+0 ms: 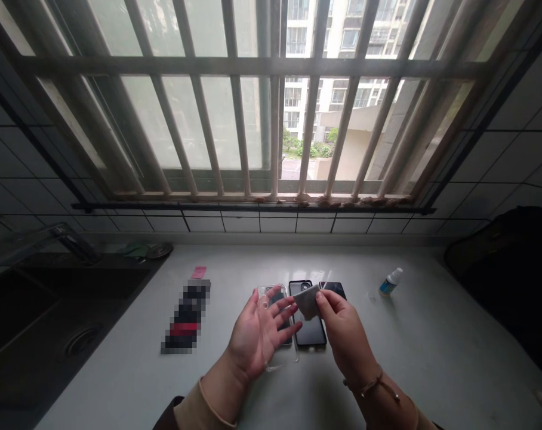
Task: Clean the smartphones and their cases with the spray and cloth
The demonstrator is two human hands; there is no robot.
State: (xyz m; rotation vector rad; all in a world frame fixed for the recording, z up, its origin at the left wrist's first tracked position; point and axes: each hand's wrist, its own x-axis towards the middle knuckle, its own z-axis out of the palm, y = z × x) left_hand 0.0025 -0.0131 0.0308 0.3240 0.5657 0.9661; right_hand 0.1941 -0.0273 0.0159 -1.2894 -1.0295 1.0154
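Observation:
My left hand [264, 331] is open, palm up with its fingers spread, over a clear phone case [283, 289] on the counter. Between the thumb and fingers of my right hand [342, 319] is a small grey cloth [307, 300], hanging near my left fingertips. Beneath the cloth lies a phone case with a black rim [313, 335], a round camera ring at its top. A dark phone [333, 289] lies beside it, partly hidden by my right hand. My left hand covers much of the clear case.
A small spray bottle [391, 282] stands on the right of the white counter [414, 358]. At left are a blurred-out dark item [188, 316], a pink slip [199, 272] and a sink [105, 298] with a faucet [76, 243]. A black bag-like shape [513, 280] is at far right.

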